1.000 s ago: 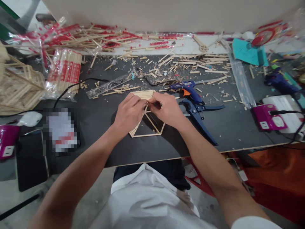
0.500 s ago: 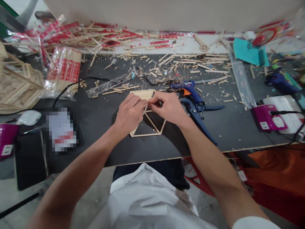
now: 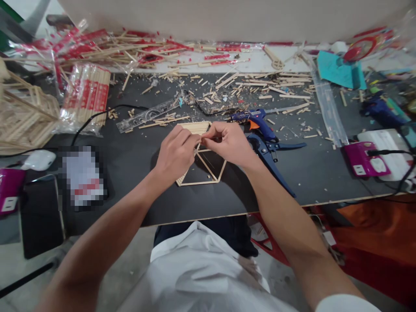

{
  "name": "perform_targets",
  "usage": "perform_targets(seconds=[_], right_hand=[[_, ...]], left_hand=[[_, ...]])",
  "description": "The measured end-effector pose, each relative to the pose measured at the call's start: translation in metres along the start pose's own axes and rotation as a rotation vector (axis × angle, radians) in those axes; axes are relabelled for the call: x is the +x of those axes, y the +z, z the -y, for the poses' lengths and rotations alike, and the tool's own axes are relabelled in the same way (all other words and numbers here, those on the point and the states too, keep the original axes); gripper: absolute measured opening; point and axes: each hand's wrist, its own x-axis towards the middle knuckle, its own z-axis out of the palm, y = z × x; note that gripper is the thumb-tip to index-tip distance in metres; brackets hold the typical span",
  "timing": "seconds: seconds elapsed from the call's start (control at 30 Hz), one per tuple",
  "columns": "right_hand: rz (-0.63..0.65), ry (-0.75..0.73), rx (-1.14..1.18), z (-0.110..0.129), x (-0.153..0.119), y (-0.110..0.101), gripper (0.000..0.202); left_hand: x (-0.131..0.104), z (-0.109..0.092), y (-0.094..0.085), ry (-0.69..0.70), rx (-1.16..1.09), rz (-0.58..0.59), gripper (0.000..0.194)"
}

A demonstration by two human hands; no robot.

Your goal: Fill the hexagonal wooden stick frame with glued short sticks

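A hexagonal frame of thin wooden sticks (image 3: pixel 199 183) lies on the dark table, with crossing spokes and closely laid sticks filling part of it. Over its middle, my left hand (image 3: pixel 177 149) is closed, fingertips pinched together. My right hand (image 3: pixel 229 143) meets it there, thumb and forefinger pressed together. Whatever the fingertips hold is too small and covered to make out. Just right of my right hand are a blue hot glue gun (image 3: pixel 267 126) with an orange trigger and a blue-handled cutter (image 3: pixel 274 162).
Cut sticks and scraps (image 3: pixel 253 84) litter the table's back. A clear ruler (image 3: pixel 146 115) and packs of wrapped chopsticks (image 3: pixel 86 97) lie left, near a stick-built structure (image 3: pixel 27 115). A phone (image 3: pixel 42 216) rests at the left edge. A purple power adapter (image 3: pixel 365 160) sits right.
Both hands stay pinched over the frame's middle, with only a slight shift of the fingers. The whole view has moved very slightly; the frame and tools remain in place.
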Motion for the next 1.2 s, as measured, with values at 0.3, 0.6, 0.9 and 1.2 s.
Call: perform_targets(seconds=[0.3,0.6,0.9,1.2], right_hand=[[-0.022,-0.024,-0.117,0.003,-0.003,0.003,0.016],[-0.002,0.004,-0.123,0.006,-0.004,0.001,0.017],[0.019,-0.041,-0.296,0.020,-0.008,-0.009,0.012],[-0.318,0.066,-0.739,0.046,-0.066,-0.073,0.025]], left_hand=[[-0.003,0.002,0.000,-0.067,-0.028,0.031,0.032],[-0.004,0.006,-0.009,0.009,0.038,0.100,0.029],[-0.003,0.006,-0.018,-0.008,0.006,0.171,0.027],[-0.006,0.010,-0.014,-0.121,-0.063,0.092,0.022]])
